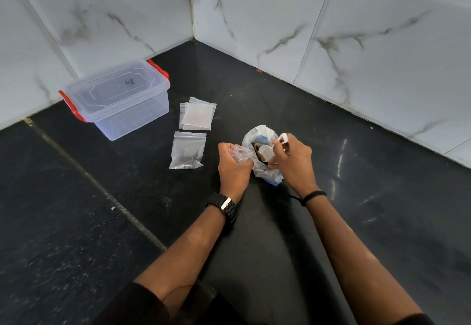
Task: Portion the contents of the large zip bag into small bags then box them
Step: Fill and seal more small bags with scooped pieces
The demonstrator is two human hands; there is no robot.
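Both hands work at mid-bench: the left hand (233, 163) pinches a small bag (239, 152) open, just left of the large zip bag (260, 146), while the right hand (293, 161) grips a white scoop (266, 152) at its mouth. Up-left and well apart stands the lidded box (119, 98), seemingly empty; nearer lie spare bags (197, 117) and one filled bag (187, 154).

The person wore a black link-band wristwatch (224, 204) with a silver clasp on the left wrist, a thin black cord bracelet (312, 195) on the right, and dark sleeves (142, 304) pushed up past both forearms.
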